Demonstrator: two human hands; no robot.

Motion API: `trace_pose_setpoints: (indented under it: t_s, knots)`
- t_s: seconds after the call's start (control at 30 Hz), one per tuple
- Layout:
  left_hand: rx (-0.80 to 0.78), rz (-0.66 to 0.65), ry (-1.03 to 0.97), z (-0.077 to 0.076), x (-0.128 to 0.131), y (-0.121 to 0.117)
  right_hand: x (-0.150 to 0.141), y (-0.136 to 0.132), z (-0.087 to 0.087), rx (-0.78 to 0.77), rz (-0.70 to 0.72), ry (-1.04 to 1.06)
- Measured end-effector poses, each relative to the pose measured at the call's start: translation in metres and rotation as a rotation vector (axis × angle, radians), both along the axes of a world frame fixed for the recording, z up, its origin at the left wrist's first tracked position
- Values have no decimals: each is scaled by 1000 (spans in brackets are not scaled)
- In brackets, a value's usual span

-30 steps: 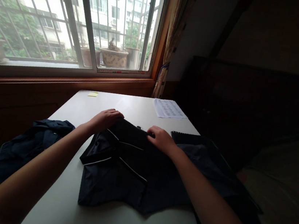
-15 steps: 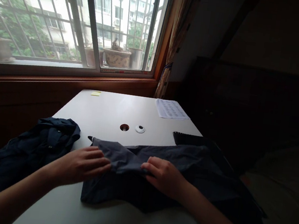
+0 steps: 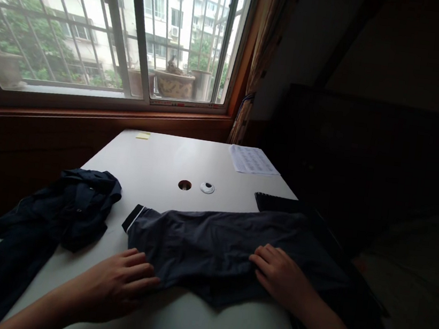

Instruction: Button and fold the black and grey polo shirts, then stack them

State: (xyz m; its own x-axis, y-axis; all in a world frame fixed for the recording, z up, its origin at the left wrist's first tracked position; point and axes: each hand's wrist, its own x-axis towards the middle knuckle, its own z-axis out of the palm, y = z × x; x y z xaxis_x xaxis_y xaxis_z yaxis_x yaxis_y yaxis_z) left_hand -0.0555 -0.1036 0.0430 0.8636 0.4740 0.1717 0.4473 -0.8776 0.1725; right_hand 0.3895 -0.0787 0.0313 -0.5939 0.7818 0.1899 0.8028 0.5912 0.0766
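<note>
A dark grey-blue garment [image 3: 209,244] lies spread across the near part of the table. A black band with a white line [image 3: 132,219] edges its left end. At its near left corner is my left hand [image 3: 125,281], fingers curled over the cloth edge and the thumb hidden. My right hand [image 3: 280,275] bears on the middle right of the garment, its bent fingers closed together on the fabric. Left of it lies a crumpled navy garment [image 3: 71,210], apart from both hands.
On the white table [image 3: 154,172] are a yellow sticky note [image 3: 143,135], printed sheets [image 3: 253,160] and a black notebook-like item [image 3: 273,203] partly under the garment. A round cable hole [image 3: 185,185] sits beside its white cover [image 3: 207,188]. A barred window [image 3: 188,36] stands behind.
My hands have moved apart: the left lower and nearer, the right farther right. The grey-blue garment's bunched top layer now lies flatter, and the black band shows fully.
</note>
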Motion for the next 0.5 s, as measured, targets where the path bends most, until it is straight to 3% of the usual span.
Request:
trace_pose_setpoints:
  t_s: [0.27, 0.4, 0.5]
  knots:
    - [-17, 122, 33, -27, -8, -5, 33, 5, 7, 72, -90, -100]
    - [-89, 115, -8, -19, -12, 0, 50, 3, 14, 92, -106, -94]
    - [-68, 220, -100, -10, -23, 22, 63, -2, 16, 134, -76, -69]
